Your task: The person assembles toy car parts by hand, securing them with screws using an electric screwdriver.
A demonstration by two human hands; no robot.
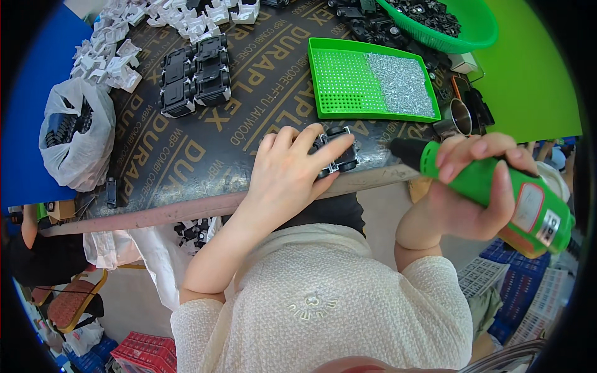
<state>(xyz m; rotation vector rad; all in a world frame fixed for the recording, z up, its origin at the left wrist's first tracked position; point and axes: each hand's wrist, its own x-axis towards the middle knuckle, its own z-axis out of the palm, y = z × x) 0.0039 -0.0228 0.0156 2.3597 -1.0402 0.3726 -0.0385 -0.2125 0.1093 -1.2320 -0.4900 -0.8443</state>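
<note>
My left hand (287, 163) presses a small toy car (346, 149) onto the dark tabletop close to its front edge. The car's black wheels and underside show past my fingers, which cover the rest of it. A green electric screwdriver (467, 182) with a black nose lies in the grip of my right hand (482, 214), raised at the right. Its tip points left toward the car and is apart from it. Beyond the car is a green perforated tray (341, 78) with small silver screws (401, 84) heaped in its right part.
Several black-and-white toy cars (196, 74) stand grouped left of centre. White plastic parts (115, 56) pile up behind. A plastic bag (93, 165) of black parts sits at left, near a small dark piece (112, 193). A green basket (482, 28) and metal cup (459, 117) are at right.
</note>
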